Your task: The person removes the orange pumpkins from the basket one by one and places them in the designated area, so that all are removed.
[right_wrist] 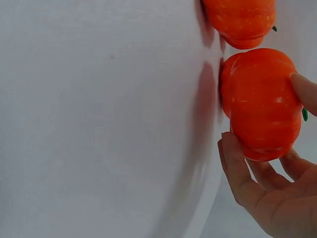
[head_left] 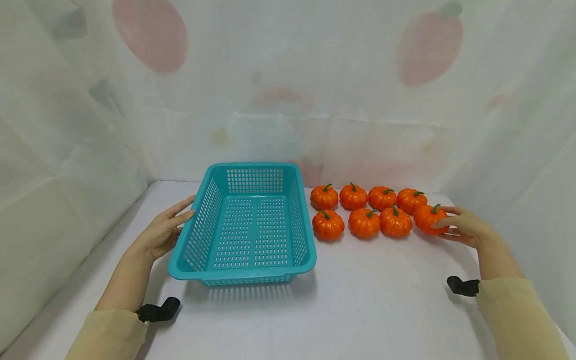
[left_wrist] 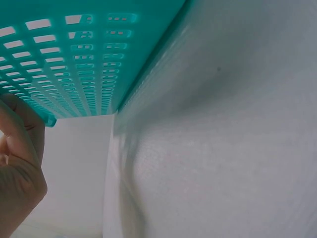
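A turquoise plastic basket (head_left: 243,276) with perforated sides stands left of centre. My left hand (head_left: 161,235) is at its left side, relaxed fingers touching the outside by the rim; in the left wrist view the hand (left_wrist: 22,158) partly goes out of frame beside the slotted wall (left_wrist: 94,74). On the right, my right hand (head_left: 465,226) holds an orange pumpkin (head_left: 426,220) with a green stem, at the right end of the front row. The right wrist view shows thumb and fingers around this pumpkin (right_wrist: 265,104), its shadow falling on the white surface.
Several more small orange pumpkins form two rows right of the basket, including a back-row pumpkin (head_left: 324,197) and a front-row pumpkin (head_left: 328,225) close to the basket. White printed curtains (head_left: 360,125) enclose the white table (head_left: 360,300) behind and at both sides.
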### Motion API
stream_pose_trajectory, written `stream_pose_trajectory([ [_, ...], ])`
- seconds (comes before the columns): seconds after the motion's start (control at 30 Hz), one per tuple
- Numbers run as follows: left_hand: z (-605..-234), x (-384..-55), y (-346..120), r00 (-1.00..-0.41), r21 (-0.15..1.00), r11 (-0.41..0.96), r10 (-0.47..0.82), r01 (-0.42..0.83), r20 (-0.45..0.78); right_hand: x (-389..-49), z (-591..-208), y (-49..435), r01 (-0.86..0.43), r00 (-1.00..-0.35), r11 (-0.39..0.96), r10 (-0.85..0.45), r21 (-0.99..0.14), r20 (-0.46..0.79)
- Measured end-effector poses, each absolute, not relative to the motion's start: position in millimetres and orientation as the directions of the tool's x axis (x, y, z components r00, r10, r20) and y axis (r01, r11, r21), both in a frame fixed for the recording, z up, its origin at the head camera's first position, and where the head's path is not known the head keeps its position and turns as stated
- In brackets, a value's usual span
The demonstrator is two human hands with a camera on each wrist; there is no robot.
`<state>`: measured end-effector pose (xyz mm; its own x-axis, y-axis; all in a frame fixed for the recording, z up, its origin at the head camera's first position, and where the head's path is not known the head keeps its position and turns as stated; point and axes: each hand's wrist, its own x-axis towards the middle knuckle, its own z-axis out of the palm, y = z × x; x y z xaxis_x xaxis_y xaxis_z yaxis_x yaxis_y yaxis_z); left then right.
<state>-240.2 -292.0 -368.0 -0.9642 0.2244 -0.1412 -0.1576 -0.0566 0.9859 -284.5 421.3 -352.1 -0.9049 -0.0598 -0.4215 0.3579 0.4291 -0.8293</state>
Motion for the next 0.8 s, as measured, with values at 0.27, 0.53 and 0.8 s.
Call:
stream_pose_trajectory([
  [0.27,-367.8,-240.2,-292.3,-0.964,0.986,-0.055,0.222,-0.159,-0.143,-283.3,-357.7,419.4,0.387,-0.890,0.457,-0.041,-0.801,-0.454],
  [0.53,-368.7,-240.8,-292.3,-0.966,0.987,-0.060,0.223,-0.150,-0.133,-283.9,-360.9,420.6,0.393,-0.885,0.464,-0.044,-0.794,-0.463],
  [0.8,-368.8,-240.7,-292.1,-0.966,0.987,-0.057,0.221,-0.152,-0.136,-284.4,-362.6,421.9,0.392,-0.887,0.458,-0.041,-0.798,-0.459],
])
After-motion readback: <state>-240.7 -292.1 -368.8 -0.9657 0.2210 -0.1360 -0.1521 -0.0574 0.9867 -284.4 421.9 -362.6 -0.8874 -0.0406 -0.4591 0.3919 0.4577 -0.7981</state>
